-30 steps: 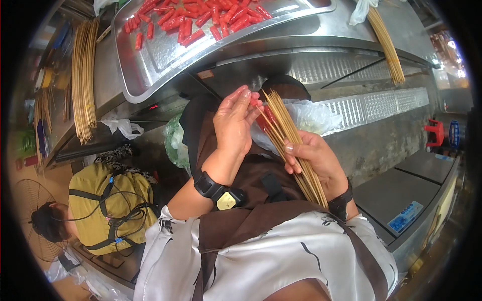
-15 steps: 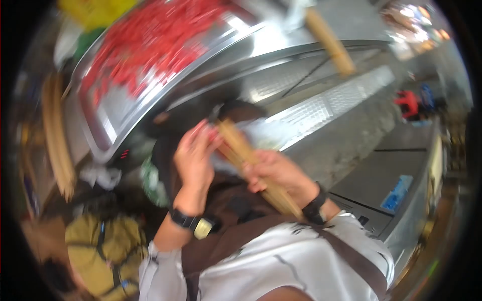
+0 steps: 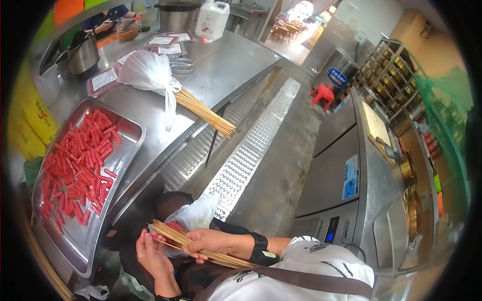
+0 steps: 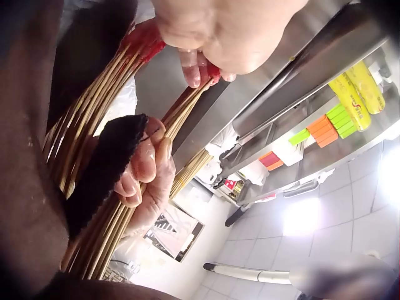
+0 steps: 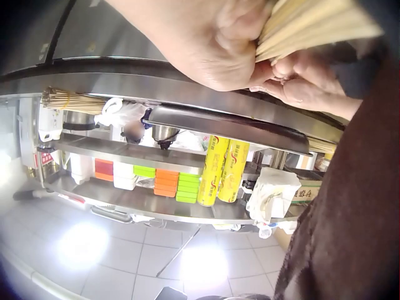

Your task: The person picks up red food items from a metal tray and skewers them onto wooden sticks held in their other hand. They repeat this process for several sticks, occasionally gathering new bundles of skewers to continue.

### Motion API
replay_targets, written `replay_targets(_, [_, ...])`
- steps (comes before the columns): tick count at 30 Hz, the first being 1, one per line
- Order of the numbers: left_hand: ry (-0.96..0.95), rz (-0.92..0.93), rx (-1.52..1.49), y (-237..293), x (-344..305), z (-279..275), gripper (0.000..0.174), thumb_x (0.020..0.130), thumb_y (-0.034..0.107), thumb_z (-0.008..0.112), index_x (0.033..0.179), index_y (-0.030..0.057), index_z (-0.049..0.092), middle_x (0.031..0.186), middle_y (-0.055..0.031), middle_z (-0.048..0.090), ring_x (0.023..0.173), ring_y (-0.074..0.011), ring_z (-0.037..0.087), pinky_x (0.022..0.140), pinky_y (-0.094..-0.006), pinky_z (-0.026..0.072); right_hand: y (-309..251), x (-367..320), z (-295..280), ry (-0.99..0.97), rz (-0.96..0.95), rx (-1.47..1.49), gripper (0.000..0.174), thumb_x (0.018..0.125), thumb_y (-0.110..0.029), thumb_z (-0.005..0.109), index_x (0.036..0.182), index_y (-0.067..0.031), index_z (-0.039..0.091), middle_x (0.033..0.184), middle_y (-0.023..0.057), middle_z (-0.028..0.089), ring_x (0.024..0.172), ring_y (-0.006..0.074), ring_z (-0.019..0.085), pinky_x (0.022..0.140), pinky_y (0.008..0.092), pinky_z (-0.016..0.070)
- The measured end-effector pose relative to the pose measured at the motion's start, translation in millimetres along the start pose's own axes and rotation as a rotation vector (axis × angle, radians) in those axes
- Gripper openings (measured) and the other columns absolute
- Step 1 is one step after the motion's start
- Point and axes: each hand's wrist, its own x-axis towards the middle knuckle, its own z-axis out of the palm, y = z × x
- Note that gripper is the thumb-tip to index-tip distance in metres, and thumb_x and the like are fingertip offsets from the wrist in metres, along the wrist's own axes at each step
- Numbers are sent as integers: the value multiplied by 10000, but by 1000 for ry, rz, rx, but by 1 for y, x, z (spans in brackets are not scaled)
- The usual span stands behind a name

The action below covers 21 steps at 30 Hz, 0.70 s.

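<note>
My right hand (image 3: 213, 242) grips a bundle of bamboo skewers (image 3: 231, 260) across my lap, thumb on top. Red pieces (image 3: 175, 226) sit on some skewer ends beside the bundle's tips. My left hand (image 3: 152, 255) is at the tip end, fingers curled. In the left wrist view, the left hand (image 4: 228, 31) pinches a short glossy red piece (image 4: 213, 72) at the skewer tips, partly hidden by the fingers. Below it the right hand (image 4: 150, 178) wraps round the sticks. The bundle (image 5: 312, 28) also crosses the right wrist view.
A metal tray (image 3: 133, 135) of red pieces stands on the steel table (image 3: 228, 65) at left. Another skewer bundle (image 3: 203, 111), wrapped in a white bag (image 3: 145, 72), overhangs the table edge. Steel cabinets (image 3: 329, 170) line the right. A red stool (image 3: 322, 95) stands farther back.
The head view has swung to the right and up, so the tray, table and hands now appear lower and further left. The right hand keeps hold of the skewers; the left stays near their tips.
</note>
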Motion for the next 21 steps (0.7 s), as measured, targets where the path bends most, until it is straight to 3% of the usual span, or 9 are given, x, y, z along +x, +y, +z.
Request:
replay_targets(13, [-2,0,-70,1,-4,1,179,925,119,557,1072,16,548,861,-71,610,721,-126,594,678,-257,534,-7,-5,8,35,44,-6,59,853,-79,540,857,-30,508,628,23,516,476,87,496,519,234,474])
replay_targets(16, [42,-54,-3,-4,-2,-6,267,904,147,597,1129,13,544,906,-62,610,767,-128,589,719,-271,520,-5,-4,0,-50,13,-11,48,856,-67,529,862,-27,504,646,34,534,485,91,514,534,242,492])
replay_targets(19, [3,-32,83,-2,-1,-10,264,905,111,577,1133,-17,541,954,-99,619,809,-158,613,723,-292,525,-12,-9,4,40,27,10,115,844,-17,556,958,0,547,773,74,608,610,137,619,616,265,522])
replay_targets(21, [-52,-42,133,-1,4,-16,229,899,85,582,1092,-35,557,956,-130,644,821,-172,644,677,-261,533,-22,-16,13,81,-7,-91,182,821,-27,581,1000,3,568,879,87,634,784,153,635,764,251,480])
